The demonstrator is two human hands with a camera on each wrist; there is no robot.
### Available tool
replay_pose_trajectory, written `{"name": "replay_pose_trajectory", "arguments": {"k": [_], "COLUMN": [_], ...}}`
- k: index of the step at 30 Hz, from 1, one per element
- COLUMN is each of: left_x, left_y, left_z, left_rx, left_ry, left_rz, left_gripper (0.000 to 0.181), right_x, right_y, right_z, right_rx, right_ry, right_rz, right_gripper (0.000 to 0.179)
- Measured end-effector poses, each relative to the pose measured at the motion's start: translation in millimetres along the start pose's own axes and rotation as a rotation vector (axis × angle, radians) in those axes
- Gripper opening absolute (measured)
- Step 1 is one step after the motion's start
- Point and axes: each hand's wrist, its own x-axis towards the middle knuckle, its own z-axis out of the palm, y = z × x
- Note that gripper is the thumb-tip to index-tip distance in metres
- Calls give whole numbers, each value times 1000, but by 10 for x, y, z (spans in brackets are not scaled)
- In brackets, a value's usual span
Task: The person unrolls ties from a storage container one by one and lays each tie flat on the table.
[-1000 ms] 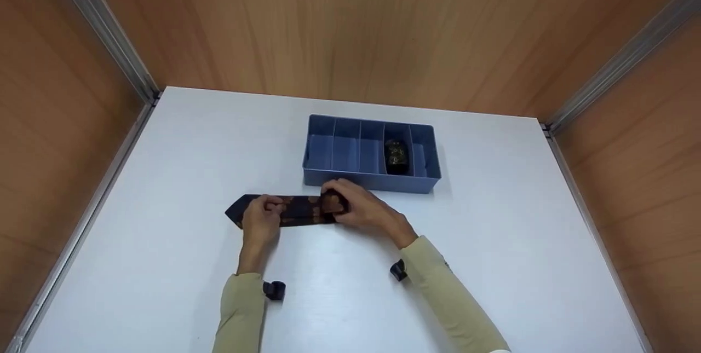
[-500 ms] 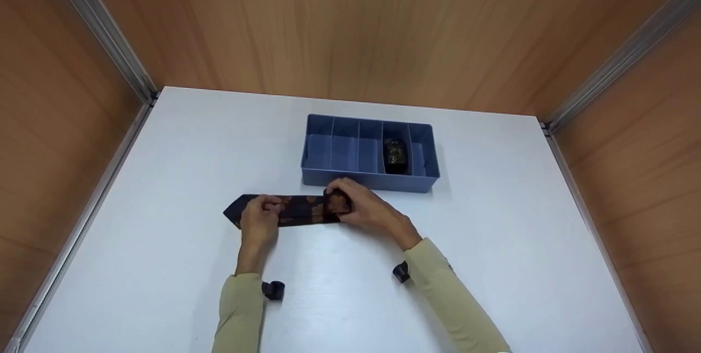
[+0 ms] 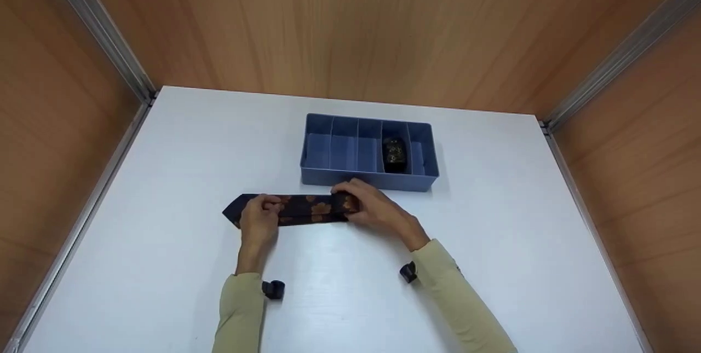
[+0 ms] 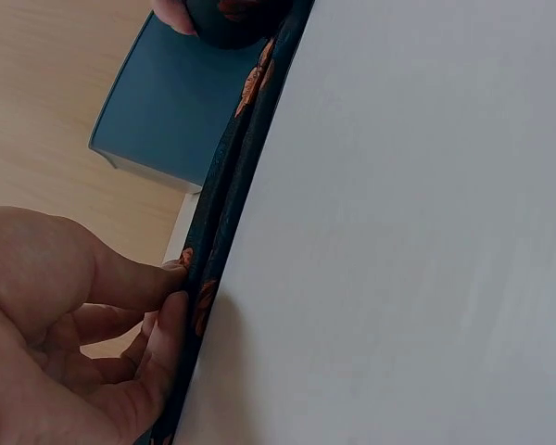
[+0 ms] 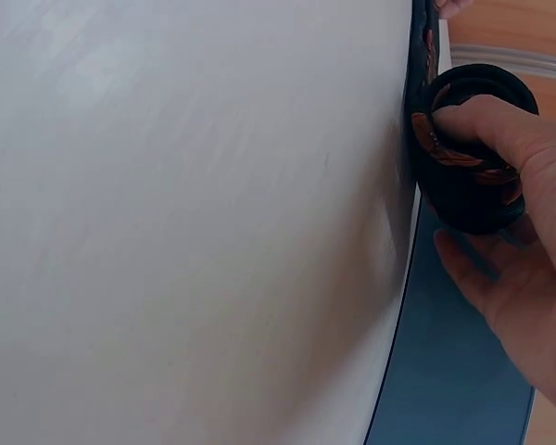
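A dark necktie (image 3: 298,206) with orange-brown flowers lies flat on the white table, its pointed tip to the left and its right end rolled into a coil (image 5: 473,199). My left hand (image 3: 260,219) is at the tie near the pointed tip; in the left wrist view, thumb and finger pinch at the tie's edge. My right hand (image 3: 378,208) grips the coil, the thumb pushed into its hollow and the other fingers around the outside. Part of the coil is hidden behind that hand in the head view.
Just behind the tie stands a blue box (image 3: 369,179) split by dividers into several compartments. A dark roll with gold pattern (image 3: 395,155) sits in its second compartment from the right. Wooden walls (image 3: 350,30) with metal-trimmed corners enclose the table (image 3: 339,298) at the back and sides.
The right hand has shifted a little to the right together with the coil, and the flat stretch of tie between the hands has grown longer. The left hand has stayed in place.
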Motion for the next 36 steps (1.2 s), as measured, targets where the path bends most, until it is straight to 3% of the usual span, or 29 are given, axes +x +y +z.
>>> {"name": "replay_pose_trajectory", "arguments": {"k": [16, 21, 30, 36], "left_x": [-7, -5, 6, 0], "left_y": [5, -7, -16, -10], "left_z": [-2, 6, 3, -10], "left_rx": [-15, -4, 9, 6], "left_ry": [-19, -7, 10, -7], "left_rz": [-6, 4, 14, 5], "left_gripper": [15, 14, 19, 15], "right_x": [-126, -168, -204, -240], "right_y": [67, 100, 120, 120], "right_z": [-64, -92, -120, -151], "right_rx": [6, 42, 0, 4], "right_ry": [31, 37, 26, 22], "right_rz": [32, 34, -8, 10], "right_gripper": [51, 55, 61, 64]}}
